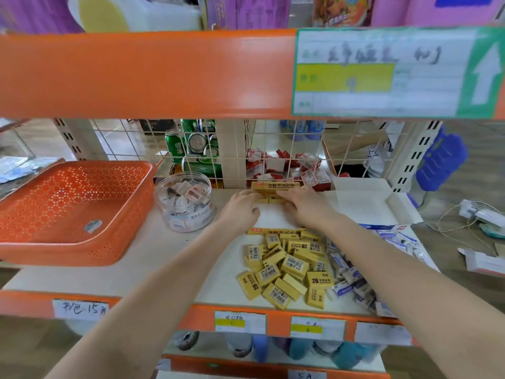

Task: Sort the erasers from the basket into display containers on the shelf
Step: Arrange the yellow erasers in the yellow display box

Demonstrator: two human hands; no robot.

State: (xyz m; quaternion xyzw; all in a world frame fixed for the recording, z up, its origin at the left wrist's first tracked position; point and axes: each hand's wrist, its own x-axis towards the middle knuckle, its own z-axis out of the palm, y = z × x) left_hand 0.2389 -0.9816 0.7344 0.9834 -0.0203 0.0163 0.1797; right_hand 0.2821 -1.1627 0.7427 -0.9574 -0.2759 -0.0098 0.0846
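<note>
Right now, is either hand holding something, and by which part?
The left hand and right hand touch the front of the yellow erasers by the 2B box; a true grip cannot be told.

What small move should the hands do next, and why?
Probably the right hand should draw back to the loose yellow erasers and pick one up: it and the left hand touch the row begun in the yellow 2B box, and the pile lies unsorted.
</note>
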